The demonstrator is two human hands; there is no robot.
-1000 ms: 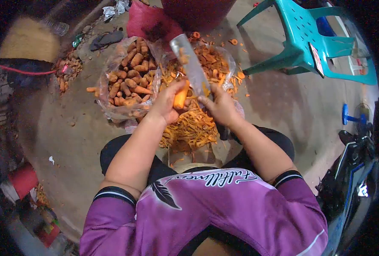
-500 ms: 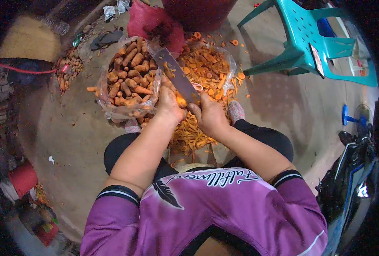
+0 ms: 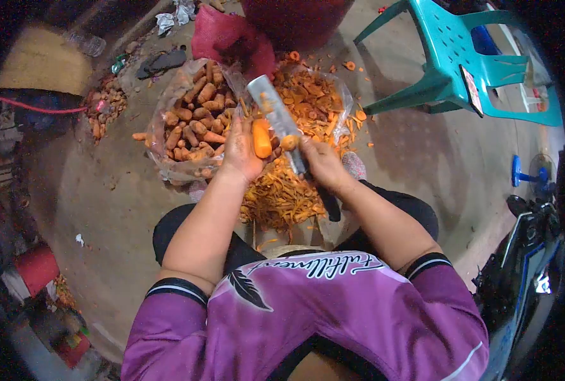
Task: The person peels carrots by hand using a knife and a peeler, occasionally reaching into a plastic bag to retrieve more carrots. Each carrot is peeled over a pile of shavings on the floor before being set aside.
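My left hand (image 3: pixel 240 150) cradles a peeled orange carrot (image 3: pixel 261 139) against its palm. My right hand (image 3: pixel 322 164) grips a large broad-bladed knife (image 3: pixel 273 108), whose black handle sticks out below the fist. Orange bits cling to the blade, and a round carrot piece (image 3: pixel 289 142) sits against it by my right thumb. Left of my hands stands a clear plastic bag of unpeeled carrots (image 3: pixel 200 117). Beyond the knife lies a plastic bag of carrot pieces (image 3: pixel 308 89). Carrot peelings (image 3: pixel 276 200) are heaped on the floor between my feet.
A green plastic chair (image 3: pixel 444 51) stands at the upper right. A red sack (image 3: pixel 228 38) slumps behind the bags, beside a dark red container (image 3: pixel 298 22). A sandal (image 3: pixel 160 62) lies at the upper left, and a motorcycle (image 3: pixel 524 254) is at the right edge.
My hands have moved apart. The knife has shifted off the carrot and turned in my right hand, so its handle now shows. The peeled carrot is now in plain sight.
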